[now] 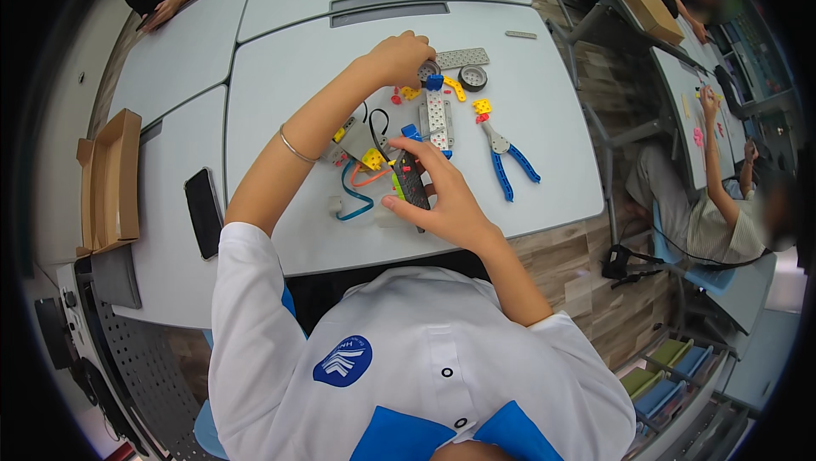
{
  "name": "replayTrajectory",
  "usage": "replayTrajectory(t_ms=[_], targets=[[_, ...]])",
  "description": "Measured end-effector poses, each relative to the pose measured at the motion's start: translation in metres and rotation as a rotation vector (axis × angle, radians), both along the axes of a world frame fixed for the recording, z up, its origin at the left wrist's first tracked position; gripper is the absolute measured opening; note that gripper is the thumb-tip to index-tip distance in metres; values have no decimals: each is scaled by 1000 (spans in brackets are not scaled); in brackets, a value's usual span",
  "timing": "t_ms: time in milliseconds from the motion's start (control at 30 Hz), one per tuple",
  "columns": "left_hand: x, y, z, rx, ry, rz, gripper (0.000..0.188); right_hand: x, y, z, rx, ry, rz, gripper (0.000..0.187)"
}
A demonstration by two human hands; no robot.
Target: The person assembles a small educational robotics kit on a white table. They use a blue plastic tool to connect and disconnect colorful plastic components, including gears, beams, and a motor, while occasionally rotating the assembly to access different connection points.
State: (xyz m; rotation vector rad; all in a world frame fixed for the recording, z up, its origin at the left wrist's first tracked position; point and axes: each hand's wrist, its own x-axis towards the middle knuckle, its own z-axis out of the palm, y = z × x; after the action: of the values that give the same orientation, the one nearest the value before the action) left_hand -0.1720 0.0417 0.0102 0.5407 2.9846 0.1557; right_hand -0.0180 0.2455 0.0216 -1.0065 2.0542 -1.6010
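My left hand [398, 57] reaches to the far side of the grey table [280, 87], fingers curled over a small grey wheel [427, 70] among loose parts. My right hand [442, 193] grips a dark grey strip-shaped part [410, 185] of a small construction-kit model, close to me. Between the hands lie a grey perforated beam [437, 114] with blue and red pieces, yellow connectors [372, 158], a blue strap [353, 202] and an orange wire. A thin bracelet [295, 147] sits on my left forearm.
Blue-handled pliers [508, 159] lie right of the model. A black tyre [473, 78], a grey perforated plate [461, 58] and a yellow piece [482, 107] sit farther back. A black phone [203, 211] and an open cardboard box [110, 181] are left. Other people sit at neighbouring tables.
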Motion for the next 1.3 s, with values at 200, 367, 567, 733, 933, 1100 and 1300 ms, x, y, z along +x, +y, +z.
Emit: replayTrajectory(t_ms=[200, 367, 567, 733, 933, 1100, 1300], targets=[[-23, -14, 8, 198, -32, -71, 54, -2, 3, -2, 18, 1, -3, 68], [-57, -30, 5, 202, 85, 117, 55, 0, 1, 2, 8, -41, 25, 68], [-72, -40, -33, 112, 95, 240, 63, 1, 1, -1, -8, -12, 22, 69], [-54, -36, -28, 102, 211, 368, 63, 1, 2, 0, -8, -43, 28, 69], [-35, -21, -16, 60, -60, 375, 46, 3, -2, 1, -2, -26, 42, 69], [-35, -20, -19, 190, -163, 368, 41, 3, -2, 1, -7, -30, 42, 68], [-39, -38, -3, 158, -27, 503, 44, 3, 0, -1, -6, -30, 38, 68]])
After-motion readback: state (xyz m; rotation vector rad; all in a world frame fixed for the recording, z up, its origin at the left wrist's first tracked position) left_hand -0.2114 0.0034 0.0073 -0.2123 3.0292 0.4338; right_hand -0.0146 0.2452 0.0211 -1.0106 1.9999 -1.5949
